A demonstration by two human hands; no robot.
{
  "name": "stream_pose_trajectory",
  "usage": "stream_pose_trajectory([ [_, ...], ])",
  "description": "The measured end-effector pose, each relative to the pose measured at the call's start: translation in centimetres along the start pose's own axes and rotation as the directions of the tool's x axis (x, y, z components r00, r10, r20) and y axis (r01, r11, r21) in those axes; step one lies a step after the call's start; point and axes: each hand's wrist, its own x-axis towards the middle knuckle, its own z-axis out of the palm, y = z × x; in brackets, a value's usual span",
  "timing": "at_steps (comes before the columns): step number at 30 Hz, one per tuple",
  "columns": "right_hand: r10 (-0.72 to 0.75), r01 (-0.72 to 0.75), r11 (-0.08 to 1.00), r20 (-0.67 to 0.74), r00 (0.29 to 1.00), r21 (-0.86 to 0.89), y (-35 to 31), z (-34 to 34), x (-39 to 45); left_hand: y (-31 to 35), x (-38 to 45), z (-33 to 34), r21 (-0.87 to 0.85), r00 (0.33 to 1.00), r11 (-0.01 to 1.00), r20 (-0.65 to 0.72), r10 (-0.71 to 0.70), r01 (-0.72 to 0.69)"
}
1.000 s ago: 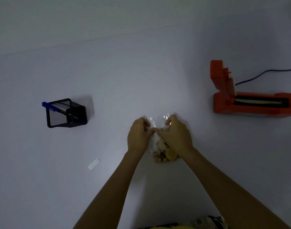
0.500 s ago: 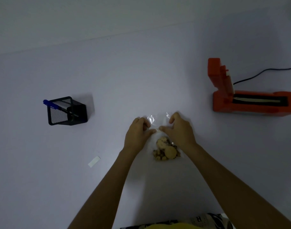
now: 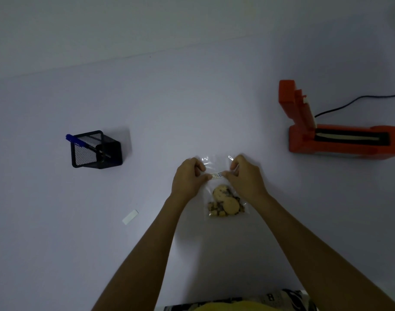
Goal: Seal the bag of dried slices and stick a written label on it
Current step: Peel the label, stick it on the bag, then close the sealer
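Both forearms are reaching toward 12 o'clock; the left hand point(image 3: 187, 179) and right hand point(image 3: 246, 178) are pinching the label point(image 3: 216, 175) onto the bag point(image 3: 216, 162), lying mid-surface point(image 3: 192, 108).

**White table and what rests on it**

The white table point(image 3: 192, 108) carries a black mesh pen holder point(image 3: 95, 150) at left, a white paper strip point(image 3: 130, 217) nearer, a clear bag point(image 3: 221, 191) of dried slices centrally, and an orange sealer point(image 3: 335, 140) at right, its black cord point(image 3: 358, 102) trailing away.

left hand point(image 3: 187, 178) and right hand point(image 3: 246, 178) pinch label point(image 3: 217, 175) onto bag point(image 3: 216, 162) — dried slices point(image 3: 225, 204) inside
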Motion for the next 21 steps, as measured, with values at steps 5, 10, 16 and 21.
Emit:
stream_pose_trajectory([
  [5, -0.034, 0.034, 0.999, 0.014, 0.999, -0.013, 0.0, -0.1, -0.1, 0.4, 0.1, -0.2, 0.016, 1.000, 1.000, 0.016, -0.018, 0.018],
  [10, -0.019, 0.018, 0.999, 0.055, 0.998, 0.032, 0.4, -0.5, 0.0, 0.9, 0.1, -0.4, 0.080, 0.998, 0.997, 0.055, -0.025, 0.020],
  [16, -0.007, 0.005, 1.000, 0.062, 0.998, 0.030, 0.5, -0.3, 0.4, 1.0, 0.2, -0.5, 0.119, 0.996, 0.993, 0.085, -0.029, 0.019],
  [21, 0.011, -0.014, 0.999, 0.045, 0.999, 0.053, 0.3, -0.5, 0.7, 0.9, 0.2, -0.1, 0.108, 0.997, 0.994, 0.067, -0.026, 0.018],
])
